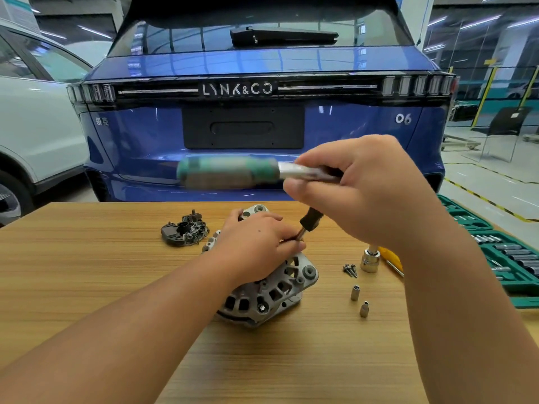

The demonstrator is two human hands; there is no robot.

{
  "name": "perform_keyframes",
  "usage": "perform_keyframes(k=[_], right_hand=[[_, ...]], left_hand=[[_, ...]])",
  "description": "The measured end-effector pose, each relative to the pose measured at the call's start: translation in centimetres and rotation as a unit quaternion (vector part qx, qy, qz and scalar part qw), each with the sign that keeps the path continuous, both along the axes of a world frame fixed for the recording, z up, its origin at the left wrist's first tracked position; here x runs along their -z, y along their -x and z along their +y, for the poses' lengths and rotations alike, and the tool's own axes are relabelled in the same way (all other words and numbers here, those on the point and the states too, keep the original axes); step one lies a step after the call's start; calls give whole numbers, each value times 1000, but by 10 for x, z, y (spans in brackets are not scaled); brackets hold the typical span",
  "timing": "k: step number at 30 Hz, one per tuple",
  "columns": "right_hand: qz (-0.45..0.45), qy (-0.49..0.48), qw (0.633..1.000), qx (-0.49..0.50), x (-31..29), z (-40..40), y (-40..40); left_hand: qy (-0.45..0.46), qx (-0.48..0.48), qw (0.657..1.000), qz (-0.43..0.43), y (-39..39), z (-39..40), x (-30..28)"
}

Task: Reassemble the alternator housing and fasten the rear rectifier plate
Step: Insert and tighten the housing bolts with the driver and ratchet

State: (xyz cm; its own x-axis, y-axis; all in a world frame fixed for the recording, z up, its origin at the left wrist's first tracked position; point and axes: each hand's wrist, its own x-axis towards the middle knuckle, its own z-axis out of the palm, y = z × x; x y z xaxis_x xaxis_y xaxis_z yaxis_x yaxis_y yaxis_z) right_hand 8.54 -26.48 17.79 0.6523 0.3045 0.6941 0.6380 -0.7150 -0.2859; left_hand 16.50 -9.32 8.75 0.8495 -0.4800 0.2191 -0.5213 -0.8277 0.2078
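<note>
1. the alternator (271, 290) lies on its side near the middle of the wooden table (87, 258), its ribbed end facing the person. the rectifier plate (184, 231) sits apart from it at about 10 o'clock, not yet fitted.
2. the step in hand looks like driving a housing bolt with the ratchet (233, 172). to do it well, keep the black extension (309, 221) in line with the bolt and the bit fully seated, so it does not slip and round the head.
3. swing the green handle in short, even strokes; it is blurred here, so how it is moving cannot be told.
4. the left hand (256, 243) lies over the top of the alternator, its fingertips pinching the lower end of the extension and steadying it on the bolt.
5. the right hand (370, 191) is raised at 1 o'clock from the alternator, fingers curled round the ratchet's head, wrist bent down.
6. spare screws (350, 270) and small sockets (355, 292) wait at 3 o'clock, with a larger socket (370, 260) beside them.
</note>
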Motion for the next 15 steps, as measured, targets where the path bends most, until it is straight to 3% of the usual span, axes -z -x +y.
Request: perform_keyframes(k=[3, 6, 7, 9, 11, 13, 15], right_hand=[[80, -50, 993, 73, -2, 0, 2], [208, -217, 953, -22, -5, 3, 2], [261, -311, 910, -89, -6, 7, 0], [341, -474, 784, -211, -4, 17, -3], [363, -566, 694, -256, 0, 26, -6], [359, -619, 645, -270, 2, 30, -8], [350, -649, 623, -262, 3, 28, -11]], left_hand=[[-7, 1, 1000, 15, 1, 1, -3], [-10, 4, 1000, 11, 3, 0, -5], [-9, 4, 1000, 11, 3, 1, -5], [-10, -1, 1000, 10, 3, 1, -5], [-20, -8, 1000, 6, 4, 0, -5], [-27, -15, 999, 8, 5, -1, -6], [-26, -13, 1000, 12, 6, -2, -8]])
